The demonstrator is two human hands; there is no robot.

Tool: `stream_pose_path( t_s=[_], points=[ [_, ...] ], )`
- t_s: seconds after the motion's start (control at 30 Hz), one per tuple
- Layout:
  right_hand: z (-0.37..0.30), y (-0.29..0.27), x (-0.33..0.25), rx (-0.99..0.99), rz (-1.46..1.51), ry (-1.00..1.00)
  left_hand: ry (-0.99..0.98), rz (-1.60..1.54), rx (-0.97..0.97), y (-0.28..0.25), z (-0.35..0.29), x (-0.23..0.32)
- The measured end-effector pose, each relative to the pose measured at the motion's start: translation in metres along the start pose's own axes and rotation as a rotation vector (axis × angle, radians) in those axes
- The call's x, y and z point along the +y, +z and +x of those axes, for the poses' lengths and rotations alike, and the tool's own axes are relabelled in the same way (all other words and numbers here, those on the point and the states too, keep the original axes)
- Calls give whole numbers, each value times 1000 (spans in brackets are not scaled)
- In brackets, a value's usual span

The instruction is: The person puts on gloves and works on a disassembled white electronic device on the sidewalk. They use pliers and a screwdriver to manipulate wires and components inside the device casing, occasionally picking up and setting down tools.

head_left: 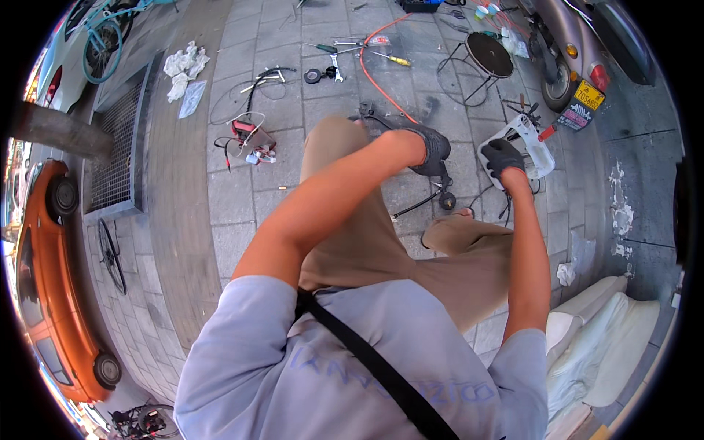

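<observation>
My left hand [433, 150], in a dark grey work glove, is closed beyond my raised left knee. What it grips is mostly hidden; a black cable-like part [444, 180] hangs below it toward a round black piece [447, 200] on the paving. The end of an orange cord [389, 95] comes down close to that hand. My right hand [503, 155], in a dark glove, is curled over a white plastic panel [541, 155] with openings. Whatever its fingers hold is out of sight. Against the panel's far right edge lies a red piece [547, 133].
Several hand tools, among them a wrench [336, 67] and a yellow-handled screwdriver [396, 59], lie ahead on the paving. A red device with wires [249, 134] sits to the left. A round black stool [490, 55] and a parked scooter [568, 51] stand at the far right.
</observation>
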State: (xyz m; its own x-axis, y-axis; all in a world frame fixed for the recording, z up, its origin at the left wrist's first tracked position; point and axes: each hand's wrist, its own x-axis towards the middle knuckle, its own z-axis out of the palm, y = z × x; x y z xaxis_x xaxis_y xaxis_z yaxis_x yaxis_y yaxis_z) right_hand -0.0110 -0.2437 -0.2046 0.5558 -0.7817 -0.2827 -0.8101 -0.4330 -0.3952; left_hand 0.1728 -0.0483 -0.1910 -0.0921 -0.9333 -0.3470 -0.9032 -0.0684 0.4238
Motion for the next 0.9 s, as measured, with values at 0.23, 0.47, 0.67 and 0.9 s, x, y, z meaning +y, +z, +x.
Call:
stream_pose_path(
  t_s=[0.23,0.47,0.67,0.9],
  points=[
    [131,132,-89,-184,-171,-233,-184,-46,200,-36,-40,-77],
    [272,320,-210,-367,-161,-280,-416,-200,299,-56,-64,-140],
    [353,434,-289,-279,-101,-318,-552,-396,135,-80,-65,-177],
    [391,468,-333,-266,-135,-301,-612,-498,40,-77,-64,-197]
  ],
)
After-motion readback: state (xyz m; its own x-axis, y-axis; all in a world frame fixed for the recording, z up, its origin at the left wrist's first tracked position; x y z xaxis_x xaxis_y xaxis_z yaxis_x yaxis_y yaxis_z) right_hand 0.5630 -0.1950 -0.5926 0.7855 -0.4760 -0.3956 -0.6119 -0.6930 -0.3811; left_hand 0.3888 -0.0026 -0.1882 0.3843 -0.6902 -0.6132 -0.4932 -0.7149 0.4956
